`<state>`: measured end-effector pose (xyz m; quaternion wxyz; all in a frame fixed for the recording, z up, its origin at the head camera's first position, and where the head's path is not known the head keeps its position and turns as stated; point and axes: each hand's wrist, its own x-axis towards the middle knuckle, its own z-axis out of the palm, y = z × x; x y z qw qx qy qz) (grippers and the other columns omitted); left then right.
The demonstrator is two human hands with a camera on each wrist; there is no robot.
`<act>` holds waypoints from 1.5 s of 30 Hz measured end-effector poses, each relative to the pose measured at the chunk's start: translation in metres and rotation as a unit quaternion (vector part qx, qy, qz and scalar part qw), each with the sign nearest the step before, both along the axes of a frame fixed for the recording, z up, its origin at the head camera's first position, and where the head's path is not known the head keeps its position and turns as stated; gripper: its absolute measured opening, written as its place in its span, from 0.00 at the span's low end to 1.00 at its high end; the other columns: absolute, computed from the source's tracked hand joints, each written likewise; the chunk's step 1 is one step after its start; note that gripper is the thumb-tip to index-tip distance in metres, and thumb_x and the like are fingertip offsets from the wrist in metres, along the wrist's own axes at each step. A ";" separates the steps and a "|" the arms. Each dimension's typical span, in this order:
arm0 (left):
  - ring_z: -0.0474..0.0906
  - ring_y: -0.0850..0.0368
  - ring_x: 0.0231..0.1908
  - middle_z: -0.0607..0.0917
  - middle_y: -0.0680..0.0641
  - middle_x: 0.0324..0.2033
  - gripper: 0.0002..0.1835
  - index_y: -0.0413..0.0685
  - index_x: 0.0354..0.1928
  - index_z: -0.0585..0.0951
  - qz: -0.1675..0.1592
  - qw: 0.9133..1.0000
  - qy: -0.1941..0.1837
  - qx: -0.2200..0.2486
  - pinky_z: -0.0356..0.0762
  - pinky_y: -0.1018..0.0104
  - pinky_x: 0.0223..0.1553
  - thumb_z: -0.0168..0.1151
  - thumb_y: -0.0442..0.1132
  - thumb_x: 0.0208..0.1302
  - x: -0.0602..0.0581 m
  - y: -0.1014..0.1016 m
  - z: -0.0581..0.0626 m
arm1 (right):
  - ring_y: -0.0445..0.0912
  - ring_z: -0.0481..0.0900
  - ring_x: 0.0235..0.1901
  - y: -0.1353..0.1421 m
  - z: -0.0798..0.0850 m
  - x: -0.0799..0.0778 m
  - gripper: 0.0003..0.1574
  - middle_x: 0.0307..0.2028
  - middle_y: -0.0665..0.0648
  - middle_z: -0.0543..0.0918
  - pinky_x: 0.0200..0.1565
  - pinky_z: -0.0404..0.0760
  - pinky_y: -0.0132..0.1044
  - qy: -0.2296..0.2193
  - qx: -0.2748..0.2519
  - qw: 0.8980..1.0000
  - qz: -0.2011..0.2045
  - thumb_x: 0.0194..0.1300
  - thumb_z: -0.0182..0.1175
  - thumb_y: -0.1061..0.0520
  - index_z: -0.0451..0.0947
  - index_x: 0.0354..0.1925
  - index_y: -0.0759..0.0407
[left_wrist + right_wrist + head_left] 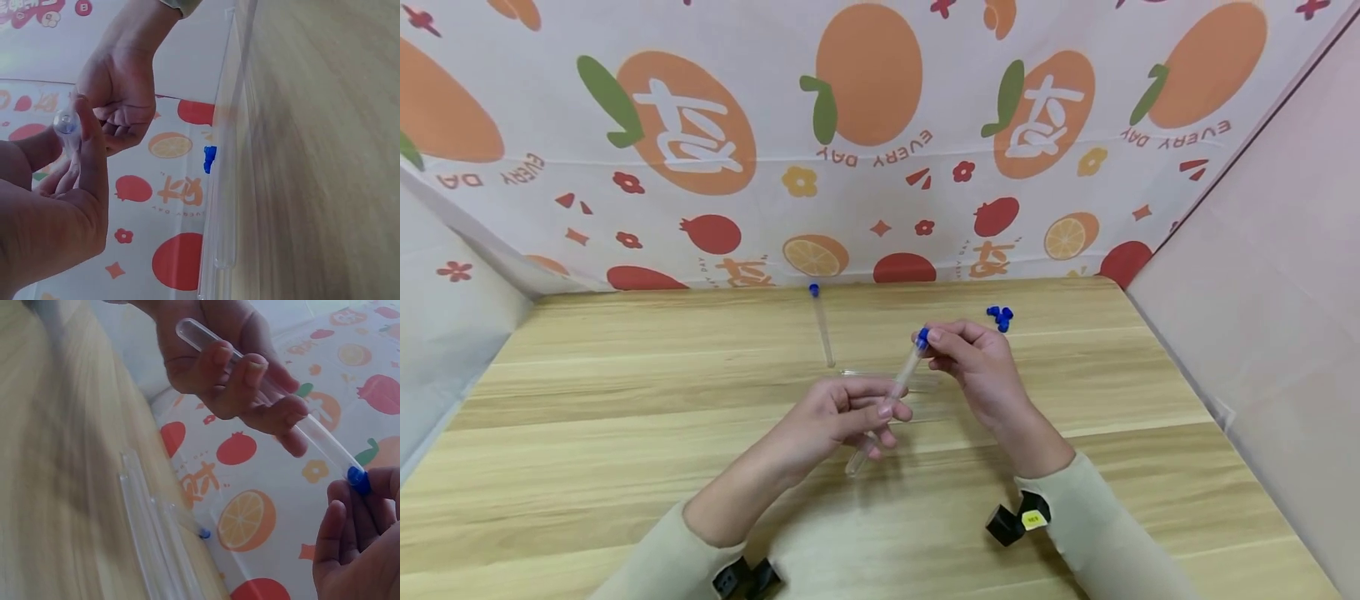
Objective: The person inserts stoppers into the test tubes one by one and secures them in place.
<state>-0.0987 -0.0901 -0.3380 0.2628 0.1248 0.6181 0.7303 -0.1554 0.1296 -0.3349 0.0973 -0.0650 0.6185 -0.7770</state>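
My left hand (842, 417) holds a clear test tube (325, 442) by its middle, thumb on one side and fingers on the other. The tube slants in the head view, its rounded end low and its top toward the right hand. A blue stopper (922, 335) sits at the tube's upper end. My right hand (981, 367) pinches that stopper between thumb and fingertips. In the left wrist view the tube's rounded end (65, 122) points at the camera. Both hands are above the wooden table (625, 417).
Behind the hands lie several clear tubes (156, 537) without stoppers, side by side. A capped tube (823, 329) with a blue stopper lies farther back. Several loose blue stoppers (1001, 317) are grouped at the back right. A fruit-print cloth (880, 192) hangs along the table's far edge.
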 end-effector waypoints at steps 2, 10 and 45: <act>0.84 0.60 0.33 0.86 0.39 0.47 0.21 0.35 0.63 0.76 0.009 1.000 0.001 -0.004 0.85 0.69 0.33 0.58 0.38 0.73 0.001 0.001 0.000 | 0.42 0.86 0.37 -0.001 -0.001 0.001 0.07 0.37 0.51 0.90 0.40 0.84 0.32 -0.002 -0.001 1.000 -0.007 0.71 0.61 0.59 0.85 0.35 0.54; 0.83 0.61 0.31 0.88 0.43 0.43 0.20 0.31 0.62 0.76 0.031 0.999 0.005 -0.011 0.84 0.70 0.31 0.57 0.36 0.73 0.004 0.004 0.001 | 0.42 0.86 0.37 -0.002 -0.001 0.003 0.08 0.36 0.51 0.90 0.39 0.83 0.32 0.009 0.007 1.000 -0.012 0.70 0.62 0.58 0.86 0.33 0.54; 0.75 0.62 0.21 0.85 0.48 0.31 0.16 0.29 0.57 0.79 0.044 0.995 0.055 -0.072 0.77 0.72 0.22 0.53 0.34 0.76 0.004 0.003 0.000 | 0.47 0.84 0.49 -0.001 -0.001 0.003 0.11 0.35 0.52 0.90 0.28 0.67 0.30 0.061 0.100 0.993 0.017 0.67 0.63 0.58 0.83 0.28 0.62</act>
